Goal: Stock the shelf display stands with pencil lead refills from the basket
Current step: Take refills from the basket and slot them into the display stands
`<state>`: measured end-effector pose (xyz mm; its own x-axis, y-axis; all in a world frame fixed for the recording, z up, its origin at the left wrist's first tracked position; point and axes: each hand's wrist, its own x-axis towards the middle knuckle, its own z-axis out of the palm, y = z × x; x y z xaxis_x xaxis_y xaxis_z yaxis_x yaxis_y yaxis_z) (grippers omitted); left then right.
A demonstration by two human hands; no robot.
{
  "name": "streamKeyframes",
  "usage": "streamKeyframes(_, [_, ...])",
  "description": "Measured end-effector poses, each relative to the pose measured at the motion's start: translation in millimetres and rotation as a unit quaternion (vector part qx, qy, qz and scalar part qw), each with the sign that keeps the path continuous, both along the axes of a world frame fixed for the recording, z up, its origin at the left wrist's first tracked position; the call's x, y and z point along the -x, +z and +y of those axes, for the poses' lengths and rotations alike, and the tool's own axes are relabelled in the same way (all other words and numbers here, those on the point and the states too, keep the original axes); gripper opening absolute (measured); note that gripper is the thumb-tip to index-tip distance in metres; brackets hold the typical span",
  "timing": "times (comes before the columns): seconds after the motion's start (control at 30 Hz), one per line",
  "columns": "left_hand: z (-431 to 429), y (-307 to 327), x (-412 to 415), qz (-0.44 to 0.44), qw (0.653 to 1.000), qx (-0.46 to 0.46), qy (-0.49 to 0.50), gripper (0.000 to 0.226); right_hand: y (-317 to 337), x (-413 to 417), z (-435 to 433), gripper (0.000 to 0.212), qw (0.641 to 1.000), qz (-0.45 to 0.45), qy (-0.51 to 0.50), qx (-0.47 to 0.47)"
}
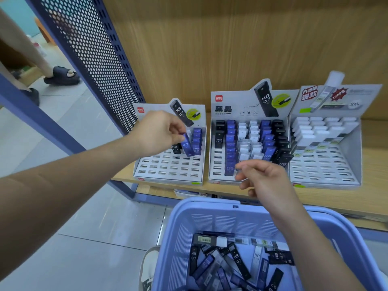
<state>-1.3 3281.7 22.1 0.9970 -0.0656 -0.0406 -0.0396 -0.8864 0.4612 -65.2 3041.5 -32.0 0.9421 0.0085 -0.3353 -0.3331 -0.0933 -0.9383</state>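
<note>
Head view. A wooden shelf (371,162) with a wood-grain back crosses the upper and middle right of the frame. A pale tiled floor (84,217) fills the lower left. A blue perforated side panel (94,49) slants from the top left down to the shelf's left end. A blue basket (231,225) sits at lower centre-right, below the shelf's front edge.

Three slotted card stands are side by side on the shelf:
- The left stand (168,166) holds a few black and blue refills in its back rows.
- The middle stand (231,106) is mostly filled with black, blue and white rows.
- The right stand (323,164) holds white-capped refills in its back rows.

A second person's sandalled foot (63,76) shows at upper left.

The left hand (155,133) reaches in from the left edge over the left stand. Its thumb and fingers pinch a blue refill (186,144) by its top. The refill is tilted, with its lower end at the stand's back slots beside the blue row.

The right hand (266,179) hangs in front of the middle stand, above the basket. Its fingers are loosely bent and hold nothing visible.

Loose refills (237,261), black, blue and clear, lie jumbled on the basket bottom.
</note>
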Motion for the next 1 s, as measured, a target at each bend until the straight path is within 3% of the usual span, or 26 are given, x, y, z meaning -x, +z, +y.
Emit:
streamKeyframes(0.2, [-15, -21, 10, -0.036, 0.995, -0.086, -0.033, 0.02, -8, -1, -4, 0.023, 0.999, -0.018, -0.029, 0.001])
streamKeyframes(0.33, [-16, -25, 7, -0.033, 0.995, -0.085, -0.043, 0.024, -13, 1, -3, 0.019, 0.999, -0.038, -0.029, 0.015])
streamKeyframes(0.63, [-23, -32, 0, -0.042, 0.989, -0.1, -0.1, 0.022, -19, -1, -14, 0.022, 0.946, -0.227, -0.033, 0.228])
streamKeyframes(0.8, [-30, -34, -2, -0.034, 0.991, -0.092, -0.086, 0.02, -23, -2, -11, 0.026, 0.937, -0.244, 0.001, 0.251])
streamKeyframes(1.0, [-28, -40, -3, -0.031, 0.994, -0.074, -0.069, 0.023, -21, -11, -15, 0.009, 0.952, -0.207, -0.021, 0.223])
